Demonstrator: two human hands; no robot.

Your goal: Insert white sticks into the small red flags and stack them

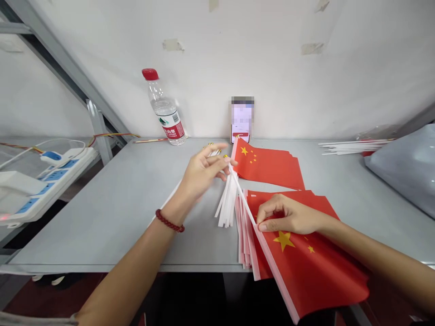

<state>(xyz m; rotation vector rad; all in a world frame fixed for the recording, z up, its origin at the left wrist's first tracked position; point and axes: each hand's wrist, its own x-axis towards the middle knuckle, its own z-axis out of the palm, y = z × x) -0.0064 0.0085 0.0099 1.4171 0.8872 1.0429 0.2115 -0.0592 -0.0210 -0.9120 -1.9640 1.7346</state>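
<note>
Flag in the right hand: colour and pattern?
Red flag with yellow stars, pale pink edge; head view.

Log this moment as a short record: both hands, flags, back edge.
left hand: near upper end of white stick; contact unclear
right hand: pinching Chinese flag by its pale sleeve, where the stick meets it
beneath: stacked flags
back edge: water bottle, red-capped; smartphone, propped upright
left side: power strip

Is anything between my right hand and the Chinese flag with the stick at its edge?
Nothing visible: the right hand pinches that Chinese flag directly at its pale edge, where the white stick meets it. The nearer flag stack lies underneath.
</note>
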